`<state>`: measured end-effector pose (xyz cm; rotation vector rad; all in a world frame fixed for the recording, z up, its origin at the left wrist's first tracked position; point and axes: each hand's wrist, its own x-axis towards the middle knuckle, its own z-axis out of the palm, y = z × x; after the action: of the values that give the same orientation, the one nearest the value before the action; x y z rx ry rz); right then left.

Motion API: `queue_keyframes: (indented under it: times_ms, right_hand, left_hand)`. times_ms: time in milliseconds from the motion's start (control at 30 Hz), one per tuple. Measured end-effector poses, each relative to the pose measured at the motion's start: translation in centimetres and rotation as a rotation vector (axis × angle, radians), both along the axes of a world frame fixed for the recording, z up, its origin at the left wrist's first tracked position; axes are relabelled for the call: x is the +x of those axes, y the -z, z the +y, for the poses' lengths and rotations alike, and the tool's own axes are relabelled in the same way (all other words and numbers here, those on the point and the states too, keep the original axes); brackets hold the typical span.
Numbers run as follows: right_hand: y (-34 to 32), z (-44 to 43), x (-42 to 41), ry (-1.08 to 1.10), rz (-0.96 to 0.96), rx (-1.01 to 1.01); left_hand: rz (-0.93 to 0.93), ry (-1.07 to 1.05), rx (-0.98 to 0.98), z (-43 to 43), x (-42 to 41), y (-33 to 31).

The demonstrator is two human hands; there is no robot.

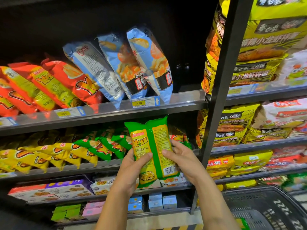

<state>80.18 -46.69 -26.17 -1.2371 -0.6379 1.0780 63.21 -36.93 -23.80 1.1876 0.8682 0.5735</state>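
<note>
The green snack bag (152, 146) stands upright between both hands in front of the shelves (106, 112): left hand (132, 165) curls its thumb over the bag's lower front, right hand (180, 156) wraps fingers round its right edge, thumb on front

The green bag (152, 146) in my left hand (131, 166) and right hand (182, 161) is glossy, crinkled plastic film. At twelve o'clock the blue bags (132, 63) shine alike, behind a clear glossy plastic strip (182, 97) on a matt grey metal shelf edge (66, 126). At five o'clock the basket (265, 201) is matt black plastic mesh
</note>
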Motion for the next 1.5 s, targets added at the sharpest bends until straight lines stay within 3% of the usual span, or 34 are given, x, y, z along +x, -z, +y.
queue_keyframes:
  times_ms: [167,367,500,667,833,1000,1500]
  right_hand:
    - [1.2,1.5,1.7,0.153,-0.234,-0.158]
    - [3.8,5.0,3.0,0.3,-0.799,-0.423]
    - [5.9,8.2,4.1,0.274,-1.116,-0.571]
    - [6.8,10.9,5.1,0.206,-1.303,-0.748]
    - [8.0,12.4,5.8,0.136,-1.346,-0.845]
    - [8.6,12.3,6.0,0.219,-1.327,-0.819]
    - [3.8,7.2,7.1,0.406,-0.815,-0.321]
  left_hand:
    - [0.127,-0.165,0.144,1.8,0.3,1.6]
    - [0.229,-0.333,0.253,3.4,1.5,3.1]
    - [0.238,-0.334,0.278,3.9,2.5,3.6]
    - [0.227,-0.337,0.26,4.7,3.0,4.1]
    - [0.24,-0.34,0.261,5.2,2.9,4.4]
    - [0.265,-0.332,0.261,5.1,2.9,4.7]
    - [0.343,-0.369,0.347,3.0,6.6,5.4]
